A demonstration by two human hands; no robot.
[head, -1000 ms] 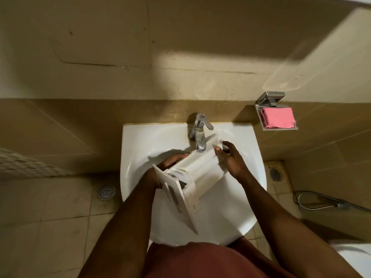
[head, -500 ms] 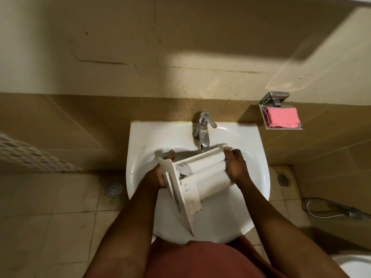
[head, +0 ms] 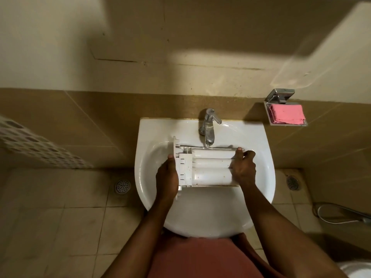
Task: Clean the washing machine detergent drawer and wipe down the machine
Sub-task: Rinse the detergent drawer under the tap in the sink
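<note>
The white detergent drawer point(head: 208, 167) lies level across the basin of the white sink point(head: 259, 141), its rounded underside facing up and its front panel to the left. My left hand point(head: 167, 177) grips the front-panel end. My right hand point(head: 243, 167) holds the opposite end, thumb on the back edge. The chrome tap point(head: 208, 127) stands just behind the drawer, its spout over the drawer's back edge. I cannot tell whether water runs.
A folded pink cloth point(head: 287, 116) lies in a wall-mounted soap dish point(head: 281, 97) to the right of the sink. Floor drains point(head: 122, 186) sit in the tiled floor on both sides. A hose point(head: 339, 213) lies on the floor at right.
The drawer has turned from tilted and diagonal to level across the basin, front panel now at the left. Both hands shifted with it; the camera view moved slightly right.
</note>
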